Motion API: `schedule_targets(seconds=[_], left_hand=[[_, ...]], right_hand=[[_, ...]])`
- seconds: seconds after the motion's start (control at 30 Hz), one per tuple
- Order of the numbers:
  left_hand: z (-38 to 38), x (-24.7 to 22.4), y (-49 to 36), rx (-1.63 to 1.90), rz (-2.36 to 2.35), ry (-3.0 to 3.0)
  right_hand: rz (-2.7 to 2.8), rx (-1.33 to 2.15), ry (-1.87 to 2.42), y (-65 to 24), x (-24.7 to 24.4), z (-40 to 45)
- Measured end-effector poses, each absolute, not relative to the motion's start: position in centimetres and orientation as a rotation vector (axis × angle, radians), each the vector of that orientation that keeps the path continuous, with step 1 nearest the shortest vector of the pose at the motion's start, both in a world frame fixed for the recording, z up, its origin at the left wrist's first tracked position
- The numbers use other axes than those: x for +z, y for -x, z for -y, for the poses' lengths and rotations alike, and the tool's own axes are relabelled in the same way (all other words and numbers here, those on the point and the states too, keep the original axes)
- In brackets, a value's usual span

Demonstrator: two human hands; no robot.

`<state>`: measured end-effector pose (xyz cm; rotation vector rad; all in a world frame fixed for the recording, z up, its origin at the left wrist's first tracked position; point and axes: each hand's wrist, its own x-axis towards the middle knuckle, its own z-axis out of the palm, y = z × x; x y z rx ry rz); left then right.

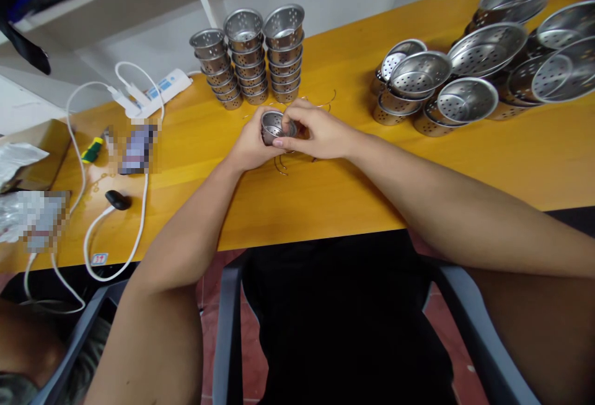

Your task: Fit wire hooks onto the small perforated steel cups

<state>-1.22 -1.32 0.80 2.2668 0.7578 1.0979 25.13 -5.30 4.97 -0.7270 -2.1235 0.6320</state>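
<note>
A small perforated metal cup [270, 124] is held over the table, its opening tilted toward me. My left hand [251, 146] wraps round the cup's left side and underside. My right hand [318, 127] is closed at the cup's right rim, with the thumb on the near edge and the curled index finger at the opening. Whether a small piece is also pinched there cannot be made out. Thin curved wires [281, 168] lie on the table just below the hands. More bent wire pieces [331, 100] lie behind my right hand.
Three stacks of perforated cups [244, 51] stand behind the hands. Larger stacked cups [467, 100] crowd the right side of the yellow table [307, 206]. On the left are a power strip [165, 92], white cables, a phone [138, 149] and a green-yellow tool [93, 150]. Another person's limb shows lower left.
</note>
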Motion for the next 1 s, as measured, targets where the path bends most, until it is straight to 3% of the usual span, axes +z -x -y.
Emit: schedule_targets(seconds=[1.0], left_hand=[[1.20,0.74,1.28,1.083,-0.778,-2.269]], right_hand=[[2.113,0.636,0.689,-25.38,4.29,5.04]])
